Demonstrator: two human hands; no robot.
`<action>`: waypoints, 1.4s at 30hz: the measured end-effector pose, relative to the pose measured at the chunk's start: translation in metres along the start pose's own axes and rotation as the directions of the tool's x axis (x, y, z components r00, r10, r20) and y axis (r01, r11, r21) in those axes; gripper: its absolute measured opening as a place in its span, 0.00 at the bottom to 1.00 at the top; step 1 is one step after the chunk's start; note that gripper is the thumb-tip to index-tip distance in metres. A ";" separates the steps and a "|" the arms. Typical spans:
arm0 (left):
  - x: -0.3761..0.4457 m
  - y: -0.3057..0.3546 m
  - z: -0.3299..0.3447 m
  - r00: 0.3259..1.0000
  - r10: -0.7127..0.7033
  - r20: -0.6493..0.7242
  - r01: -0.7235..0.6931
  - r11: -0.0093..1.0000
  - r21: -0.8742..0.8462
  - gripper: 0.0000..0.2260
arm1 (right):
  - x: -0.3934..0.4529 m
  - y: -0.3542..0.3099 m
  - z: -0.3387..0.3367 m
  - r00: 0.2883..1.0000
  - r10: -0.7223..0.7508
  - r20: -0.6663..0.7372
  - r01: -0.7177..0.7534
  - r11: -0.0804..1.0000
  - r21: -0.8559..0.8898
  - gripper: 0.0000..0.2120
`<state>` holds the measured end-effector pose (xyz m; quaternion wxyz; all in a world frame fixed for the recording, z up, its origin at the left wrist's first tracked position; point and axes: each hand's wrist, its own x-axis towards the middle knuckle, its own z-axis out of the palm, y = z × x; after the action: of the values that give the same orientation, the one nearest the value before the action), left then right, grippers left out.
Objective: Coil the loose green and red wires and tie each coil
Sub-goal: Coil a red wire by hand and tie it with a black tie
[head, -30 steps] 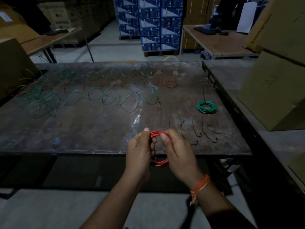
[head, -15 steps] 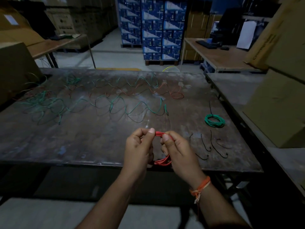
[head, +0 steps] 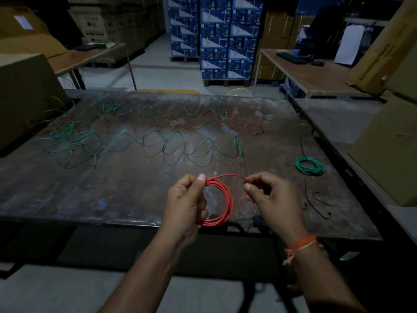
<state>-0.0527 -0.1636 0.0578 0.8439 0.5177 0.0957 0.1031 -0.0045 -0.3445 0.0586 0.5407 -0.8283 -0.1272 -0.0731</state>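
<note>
My left hand (head: pixel 185 199) grips the red coil (head: pixel 222 199) above the worktop's (head: pixel 112 188) near edge; my right hand (head: pixel 268 195) pinches its loose end. One green coil (head: pixel 309 166) looks tied; many wires (head: pixel 135 141) remain loose.

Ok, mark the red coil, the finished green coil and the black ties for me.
red coil (head: pixel 228 201), head view, on its right-hand arc between the two hands.
green coil (head: pixel 309 166), head view, on its near strands, flat on the table.
black ties (head: pixel 316 205), head view, on one curved tie.
</note>
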 end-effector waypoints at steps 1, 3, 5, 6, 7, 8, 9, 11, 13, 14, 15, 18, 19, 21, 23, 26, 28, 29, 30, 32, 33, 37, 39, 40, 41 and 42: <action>-0.001 0.001 0.000 0.999 -0.014 0.031 0.014 1.000 -0.015 0.16 | 0.000 0.001 0.005 1.000 0.019 -0.003 -0.019 0.999 0.046 0.09; -0.001 0.004 0.000 0.998 -0.021 0.065 0.023 0.999 -0.030 0.16 | -0.004 0.001 0.016 0.995 0.063 0.078 -0.074 0.987 0.146 0.09; 0.000 0.005 -0.003 0.998 -0.014 0.058 0.016 1.000 -0.027 0.16 | -0.012 0.000 0.027 0.975 0.095 0.202 -0.152 0.946 0.287 0.09; 0.001 0.005 -0.005 0.999 -0.011 0.047 0.012 1.000 -0.024 0.16 | -0.015 0.000 0.032 0.961 0.115 0.252 -0.204 0.910 0.361 0.10; 0.002 0.004 -0.006 0.999 -0.013 0.035 0.014 1.000 -0.023 0.16 | -0.019 0.002 0.036 0.947 0.133 0.292 -0.250 0.877 0.410 0.11; 0.002 0.004 -0.007 1.000 -0.017 0.025 0.018 1.000 -0.025 0.16 | -0.023 0.003 0.039 0.934 0.144 0.328 -0.286 0.851 0.440 0.11; 0.002 0.003 -0.009 1.000 -0.021 0.015 0.022 0.999 -0.030 0.16 | -0.026 0.005 0.042 0.921 0.146 0.361 -0.312 0.833 0.457 0.10; 0.000 0.001 -0.010 1.000 -0.030 -0.001 0.030 0.999 -0.035 0.15 | -0.032 0.008 0.045 0.900 0.130 0.417 -0.348 0.789 0.506 0.08; -0.002 0.000 -0.009 1.000 -0.025 -0.007 0.025 0.999 -0.021 0.14 | -0.036 0.010 0.045 0.886 0.098 0.453 -0.385 0.700 0.602 0.09; -0.002 0.000 -0.009 1.000 -0.020 -0.009 0.020 1.000 -0.014 0.15 | -0.037 0.011 0.045 0.885 0.084 0.458 -0.399 0.644 0.653 0.11; -0.003 0.000 -0.008 1.000 -0.020 -0.013 0.020 1.000 -0.008 0.15 | -0.038 0.011 0.045 0.891 0.081 0.447 -0.404 0.588 0.700 0.12; -0.003 0.000 -0.007 0.999 -0.022 -0.026 0.022 1.000 -0.006 0.15 | -0.037 0.013 0.049 0.925 0.164 0.344 -0.378 0.509 0.773 0.12; -0.002 -0.002 -0.008 0.999 -0.021 -0.033 0.021 1.000 -0.005 0.15 | -0.036 0.012 0.050 0.937 0.202 0.284 -0.348 0.542 0.764 0.11; -0.001 -0.005 -0.011 0.998 -0.024 -0.061 0.024 1.000 -0.007 0.15 | -0.034 0.012 0.049 0.958 0.254 0.134 -0.271 0.644 0.716 0.09; 0.001 -0.009 -0.014 0.995 -0.031 -0.098 0.029 0.999 -0.018 0.15 | -0.033 0.010 0.043 0.974 0.228 0.010 -0.182 0.747 0.640 0.08; 0.002 -0.011 -0.015 0.992 -0.029 -0.127 0.027 0.999 -0.020 0.17 | -0.032 0.007 0.038 0.986 0.145 -0.086 -0.076 0.839 0.540 0.08; 0.003 -0.011 -0.014 0.991 -0.027 -0.130 0.025 0.999 -0.021 0.17 | -0.031 0.004 0.038 0.988 0.117 -0.102 -0.055 0.878 0.476 0.08; 0.003 -0.011 -0.014 0.991 -0.027 -0.128 0.024 0.999 -0.024 0.16 | -0.030 0.004 0.038 0.989 0.109 -0.096 -0.054 0.890 0.452 0.08; 0.003 -0.011 -0.014 0.992 -0.030 -0.125 0.026 0.999 -0.028 0.16 | -0.029 0.004 0.038 0.991 0.102 -0.085 -0.056 0.901 0.431 0.08; 0.004 -0.011 -0.015 0.993 -0.038 -0.115 0.033 0.999 -0.038 0.16 | -0.027 0.006 0.037 0.994 0.098 -0.044 -0.071 0.912 0.405 0.08; 0.003 -0.011 -0.014 0.994 -0.041 -0.106 0.036 0.998 -0.047 0.15 | -0.026 0.008 0.039 0.994 0.105 -0.009 -0.093 0.909 0.407 0.08; 0.000 -0.011 -0.010 0.996 -0.028 -0.088 0.023 0.998 -0.051 0.15 | -0.029 0.010 0.048 0.960 0.132 0.246 -0.230 0.876 0.425 0.10; -0.001 -0.011 -0.012 0.995 0.001 -0.102 -0.001 1.000 0.003 0.15 | -0.032 0.010 0.048 0.923 0.139 0.359 -0.268 0.902 0.340 0.10; -0.001 -0.012 -0.014 0.994 0.021 -0.111 -0.016 0.999 0.041 0.15 | -0.033 0.010 0.046 0.904 0.141 0.404 -0.273 0.916 0.293 0.11; 0.000 -0.013 -0.016 0.992 0.042 -0.122 -0.032 0.996 0.079 0.15 | -0.033 0.010 0.046 0.886 0.143 0.441 -0.285 0.918 0.274 0.13; 0.000 -0.014 -0.018 0.989 0.059 -0.134 -0.045 0.993 0.111 0.15 | -0.033 0.010 0.046 0.873 0.146 0.465 -0.307 0.905 0.293 0.14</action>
<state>-0.0565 -0.1543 0.0370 0.8032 0.5564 0.1454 0.1552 -0.0341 -0.3109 0.0230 0.6454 -0.7202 -0.1552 0.2017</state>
